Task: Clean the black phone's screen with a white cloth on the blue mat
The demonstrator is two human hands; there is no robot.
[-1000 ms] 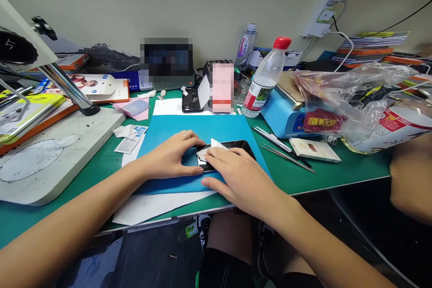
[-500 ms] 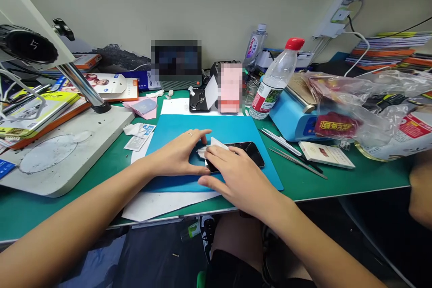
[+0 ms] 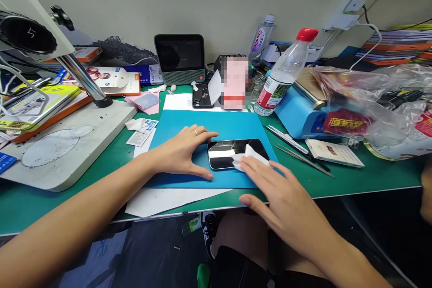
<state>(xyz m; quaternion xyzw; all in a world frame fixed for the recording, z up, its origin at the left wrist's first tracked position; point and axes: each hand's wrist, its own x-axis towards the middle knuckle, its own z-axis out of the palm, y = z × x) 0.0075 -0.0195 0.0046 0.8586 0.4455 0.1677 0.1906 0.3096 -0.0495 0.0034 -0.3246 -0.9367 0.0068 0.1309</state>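
A smartphone [image 3: 224, 148] with a glossy black screen lies face up on a blue mat [image 3: 189, 121]. My right hand [image 3: 281, 184] presses a crumpled white wipe [image 3: 248, 153] with its fingertips onto the phone's right half, the thumb held apart. Part of the wipe is hidden beneath the fingers. Beside the phone's left end, my left hand [image 3: 184, 150] rests with fingers and thumb spread, a ring on one finger. It holds nothing, and I cannot tell whether its fingertips touch the phone's edge.
White paper [image 3: 168, 202] sticks out under the mat. On the right lie tweezers [image 3: 303, 159], a white box [image 3: 334, 153] and a water bottle [image 3: 273, 94]. A microscope stand [image 3: 64, 157] occupies the left. Torn packets [image 3: 140, 132] lie near the mat. Part of another person shows at far right.
My right hand has slid the wipe rightwards across the screen, uncovering the phone's left half. My left hand has barely moved and stays spread. The view has shifted slightly.
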